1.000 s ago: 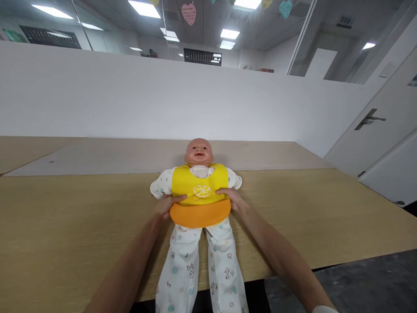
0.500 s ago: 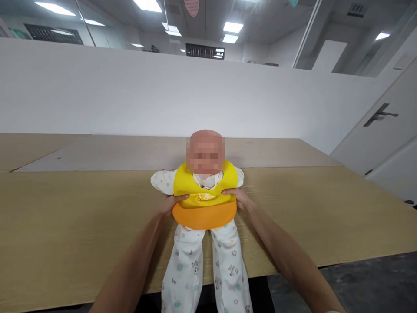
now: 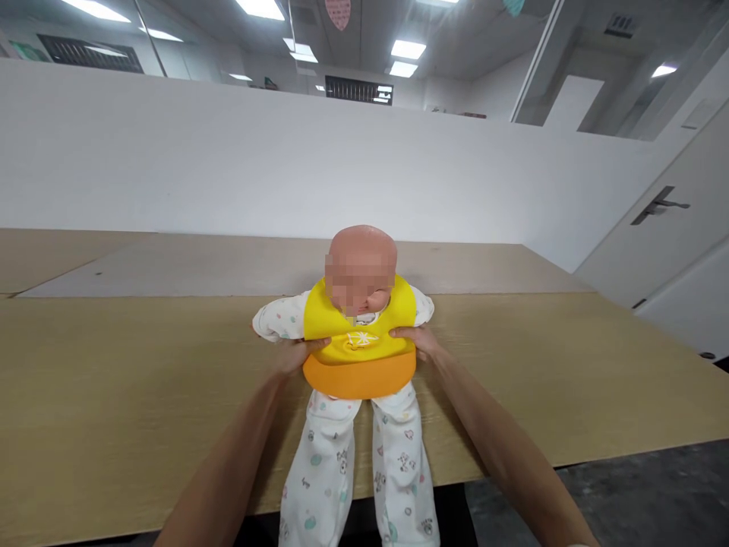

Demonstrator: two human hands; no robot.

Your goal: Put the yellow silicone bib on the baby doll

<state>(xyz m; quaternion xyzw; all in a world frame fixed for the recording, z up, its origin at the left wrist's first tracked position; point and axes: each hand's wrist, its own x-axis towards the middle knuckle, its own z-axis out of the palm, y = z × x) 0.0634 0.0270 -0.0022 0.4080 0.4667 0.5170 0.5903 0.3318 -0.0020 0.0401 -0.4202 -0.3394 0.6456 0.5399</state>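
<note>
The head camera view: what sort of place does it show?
Probably an office or similar indoor workroom: it has a wood-grain tabletop, a white partition glazed at the top, and rectangular ceiling light panels beyond the glazing.

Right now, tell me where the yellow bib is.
In the head view, the bib is at centre on the doll, between the left hand and right hand, above the trousers.

No readable text; pink heart (image 3: 338, 13) possibly lettered.
</note>
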